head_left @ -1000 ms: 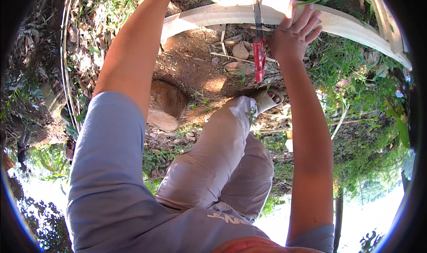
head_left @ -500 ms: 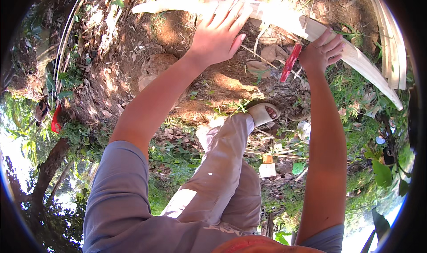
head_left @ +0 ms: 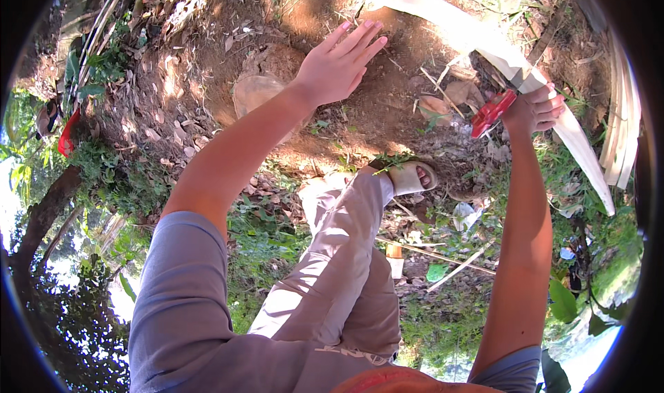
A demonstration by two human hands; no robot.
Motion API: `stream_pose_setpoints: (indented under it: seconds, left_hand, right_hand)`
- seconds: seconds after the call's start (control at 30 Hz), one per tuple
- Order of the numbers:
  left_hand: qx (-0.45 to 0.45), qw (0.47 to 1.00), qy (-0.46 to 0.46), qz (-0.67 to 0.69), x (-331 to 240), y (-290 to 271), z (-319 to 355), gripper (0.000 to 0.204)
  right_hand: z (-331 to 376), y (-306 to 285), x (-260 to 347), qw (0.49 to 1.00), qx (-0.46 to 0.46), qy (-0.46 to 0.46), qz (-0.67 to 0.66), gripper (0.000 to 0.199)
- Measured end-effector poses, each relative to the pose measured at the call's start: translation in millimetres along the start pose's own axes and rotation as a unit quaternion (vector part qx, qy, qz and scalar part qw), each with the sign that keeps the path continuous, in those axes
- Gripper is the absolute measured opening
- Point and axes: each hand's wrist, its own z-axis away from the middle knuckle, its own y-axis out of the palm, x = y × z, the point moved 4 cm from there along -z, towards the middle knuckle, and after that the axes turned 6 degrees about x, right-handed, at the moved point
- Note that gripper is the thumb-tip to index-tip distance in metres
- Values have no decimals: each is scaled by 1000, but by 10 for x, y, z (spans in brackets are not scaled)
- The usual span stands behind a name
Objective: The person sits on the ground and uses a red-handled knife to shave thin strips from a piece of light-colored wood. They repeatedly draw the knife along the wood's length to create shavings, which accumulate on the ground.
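My left hand (head_left: 337, 64) hovers over bare soil with its fingers stretched out and nothing in it. Its fingertips are apart from a long, pale, curved plant strip (head_left: 453, 23), which looks like a peeled stem sheath and arcs across the top right. At the strip's right part, my right hand (head_left: 531, 109) is closed, fingers curled toward the right. A red tool (head_left: 492, 113) sticks out of its thumb side; the hand hides the rest, so its exact kind does not show. The strip passes just behind and beside this hand, its tapered end lower right.
More pale strips (head_left: 622, 109) stand along the right edge. A cut stump (head_left: 252, 92) lies left of centre. Dry leaves, twigs and grass cover the ground around my sandalled foot (head_left: 413, 177). A leaning trunk (head_left: 45, 213) and a red item (head_left: 68, 134) are at the left.
My left hand has come off the pale strip. My right hand has moved right and slightly down, with the red tool turning. The strip has shifted right and swung steeper.
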Motion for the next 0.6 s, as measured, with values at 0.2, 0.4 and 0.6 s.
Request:
stream_pose_setpoints:
  seconds: [0.2,0.4,0.6]
  left_hand:
    - [-18,1000,-9,10,-88,-113,139,73]
    - [-22,1000,-4,2,-112,-148,164,73]
    - [28,1000,9,-4,-110,-18,162,64]
  right_hand:
    - [-8,72,-66,1000,-23,-13,8,118]
    - [-5,97,-71,998,-42,-30,19,116]
    - [-23,104,-84,999,-36,-25,24,116]
